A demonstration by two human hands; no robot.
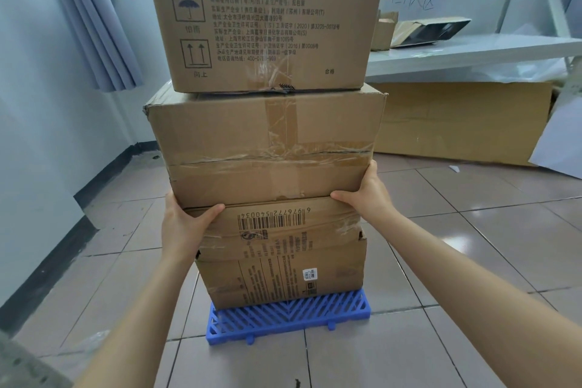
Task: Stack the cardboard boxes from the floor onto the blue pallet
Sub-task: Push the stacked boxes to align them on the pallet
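A tall stack of cardboard boxes stands on the blue pallet (pixel 293 313). The bottom box (pixel 283 274) rests on the pallet, and a taped box with a barcode (pixel 277 228) lies on it. Above that sits a large taped box (pixel 264 148), topped by a printed box (pixel 267 16) that runs out of the frame. My left hand (pixel 184 227) grips the left corner where the barcode box meets the large box. My right hand (pixel 368 190) holds the right corner at the same height. Both thumbs press on the front face.
A flattened cardboard sheet (pixel 459 123) leans under a white shelf (pixel 472 53) at the right, with opened boxes (pixel 425 30) on the shelf. A grey curtain (pixel 94 19) and white wall stand at the left. Tiled floor surrounds the pallet.
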